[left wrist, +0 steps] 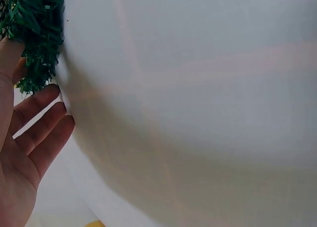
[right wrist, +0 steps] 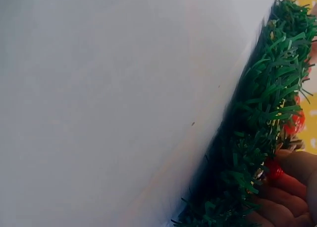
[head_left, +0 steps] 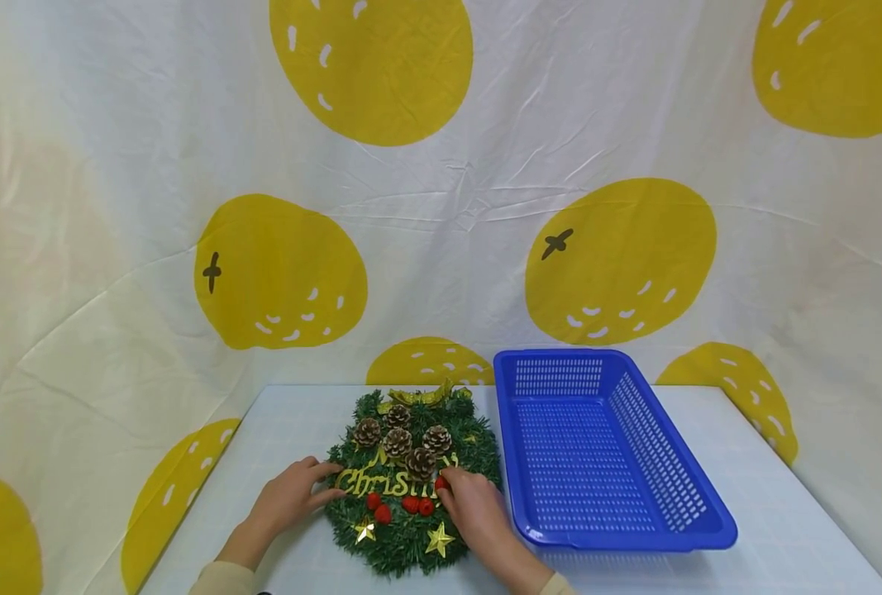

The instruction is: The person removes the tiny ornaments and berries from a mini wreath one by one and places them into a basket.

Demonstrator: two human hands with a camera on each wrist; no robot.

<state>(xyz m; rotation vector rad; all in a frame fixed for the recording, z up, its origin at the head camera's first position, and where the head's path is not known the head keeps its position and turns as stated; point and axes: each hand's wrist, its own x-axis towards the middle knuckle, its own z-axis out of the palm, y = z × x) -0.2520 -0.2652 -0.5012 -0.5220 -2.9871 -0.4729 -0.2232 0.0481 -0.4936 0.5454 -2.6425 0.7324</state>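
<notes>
A green tinsel wreath (head_left: 411,545) lies flat on the white table. It bears several pinecones (head_left: 398,443), gold "Christmas" lettering (head_left: 374,483), red berries (head_left: 383,514) and gold stars (head_left: 439,540). Straight fingers of my left hand (head_left: 289,496) touch its left edge by the lettering's first letter. In the left wrist view, thumb and index are at the green tinsel (left wrist: 39,33) and the other fingers spread below it. At the lettering's right end, my right hand (head_left: 478,508) pinches a red berry (right wrist: 273,170) against the wreath, covering the last letters.
A blue plastic basket (head_left: 530,529) with slotted walls stands just right of the wreath, close to my right hand. Behind the table (head_left: 292,421) hangs a white cloth (head_left: 441,273) with large yellow fruit prints. Gold ribbon (head_left: 418,397) lies at the wreath's far edge.
</notes>
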